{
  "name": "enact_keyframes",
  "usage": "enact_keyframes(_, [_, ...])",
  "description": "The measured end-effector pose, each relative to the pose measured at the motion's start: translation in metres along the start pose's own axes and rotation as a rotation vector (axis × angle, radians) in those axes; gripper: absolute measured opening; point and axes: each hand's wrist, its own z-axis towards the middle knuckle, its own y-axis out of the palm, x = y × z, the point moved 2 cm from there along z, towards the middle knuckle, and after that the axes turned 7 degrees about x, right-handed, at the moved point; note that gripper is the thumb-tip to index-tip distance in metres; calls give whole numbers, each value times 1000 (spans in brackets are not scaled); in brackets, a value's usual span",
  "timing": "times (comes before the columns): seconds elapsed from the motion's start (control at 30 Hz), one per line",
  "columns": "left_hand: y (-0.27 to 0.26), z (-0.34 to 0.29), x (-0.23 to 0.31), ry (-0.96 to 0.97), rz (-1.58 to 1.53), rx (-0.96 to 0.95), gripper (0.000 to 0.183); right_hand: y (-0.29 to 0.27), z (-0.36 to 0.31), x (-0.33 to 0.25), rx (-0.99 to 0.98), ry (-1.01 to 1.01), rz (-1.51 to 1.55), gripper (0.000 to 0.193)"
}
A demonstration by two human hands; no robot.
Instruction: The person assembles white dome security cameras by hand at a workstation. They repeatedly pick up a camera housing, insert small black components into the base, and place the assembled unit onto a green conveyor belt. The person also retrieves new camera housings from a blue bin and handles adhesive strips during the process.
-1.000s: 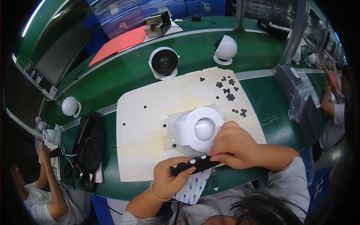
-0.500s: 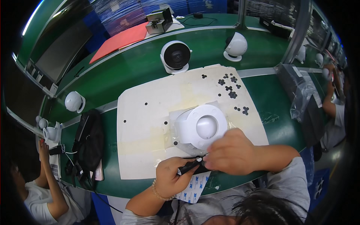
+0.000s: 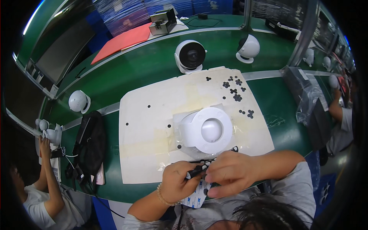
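A white dome camera [image 3: 207, 131] lies base up in clear plastic wrap on a cream work mat [image 3: 153, 115]. Just in front of it my left hand [image 3: 177, 182] grips a strip of small black round pads [image 3: 196, 170] on a backing sheet. My right hand [image 3: 232, 173] rests over the strip's right end with its fingertips pinched on it. A white printed backing sheet [image 3: 195, 197] hangs below both hands at the table's front edge.
Loose black pads [image 3: 234, 89] dot the mat's far right. A second white camera [image 3: 189, 55] and a third [image 3: 248, 48] stand behind the mat. A black pouch [image 3: 90, 147] lies to the left, a plastic bag [image 3: 306, 96] to the right. Other people work at both sides.
My hands have drawn closer together over the pad strip, and the right hand now covers more of it. The view has shifted slightly toward the camera on the mat.
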Motion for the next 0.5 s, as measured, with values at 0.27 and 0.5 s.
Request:
enact_keyframes(0.27, [3, -3, -2, -28, 26, 78, 24, -7, -2, 7, -49, 243, 188, 24])
enact_keyframes(0.5, [4, 7, -1, 155, 337, 3, 16, -46, -9, 54, 353, 677, 235, 50])
